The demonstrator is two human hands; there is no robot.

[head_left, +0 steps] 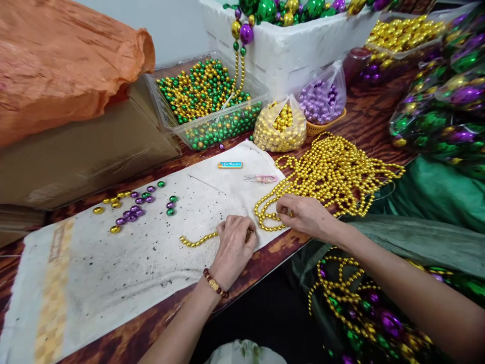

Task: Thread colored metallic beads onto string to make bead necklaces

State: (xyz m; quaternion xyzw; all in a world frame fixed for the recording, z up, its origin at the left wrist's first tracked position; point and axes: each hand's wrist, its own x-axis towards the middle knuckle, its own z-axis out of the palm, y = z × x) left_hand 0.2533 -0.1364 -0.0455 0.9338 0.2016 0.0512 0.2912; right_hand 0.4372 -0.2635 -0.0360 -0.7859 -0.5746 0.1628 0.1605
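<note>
My left hand, a beaded bracelet at its wrist, is closed over the white cloth with its fingers around a short gold bead strand. One end of that strand trails out to the left. My right hand is closed in a pinch at the near edge of a heap of gold bead strands, where loops lie by the fingertips. What its fingertips hold is hard to make out. Thread snips, a blue lighter and a needle lie on the cloth beyond my hands.
Loose purple beads, with green and gold ones, lie on the cloth's left. Behind stand a clear bin of green and gold beads, a bag of gold beads and a foam box. A cardboard box borders the left.
</note>
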